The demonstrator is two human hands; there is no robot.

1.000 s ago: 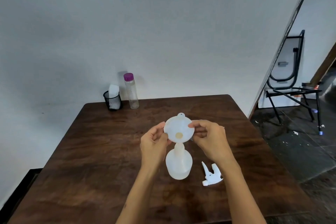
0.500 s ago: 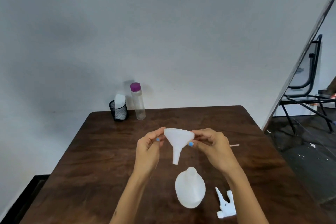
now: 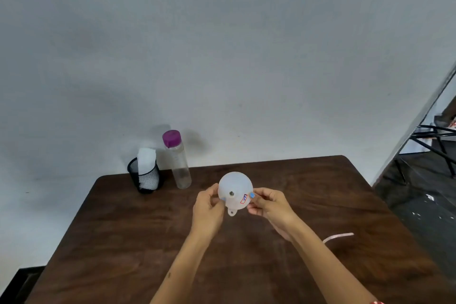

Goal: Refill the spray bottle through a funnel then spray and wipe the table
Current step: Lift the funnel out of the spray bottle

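Observation:
Above the middle of the dark wooden table (image 3: 123,229) I hold a white plastic funnel (image 3: 234,190) between both hands. Its spout end points toward me, showing the small hole, a sticker and a hang tab at the bottom. My left hand (image 3: 208,212) pinches the funnel's left rim and my right hand (image 3: 269,205) pinches its right rim. A clear bottle with a purple cap (image 3: 176,159) stands at the table's back edge. The spray bottle and its trigger head are out of view; only a thin pale tube (image 3: 338,237) shows beside my right forearm.
A black mesh cup (image 3: 145,177) with a folded white cloth (image 3: 146,158) in it stands left of the clear bottle, against the grey wall. A black metal chair frame (image 3: 434,136) stands past the table's right side, over a dark floor.
The funnel came off the spray bottle's neck, rose, and tipped over so its spout now faces me. The view lifted, and the spray bottle and trigger head dropped out of sight.

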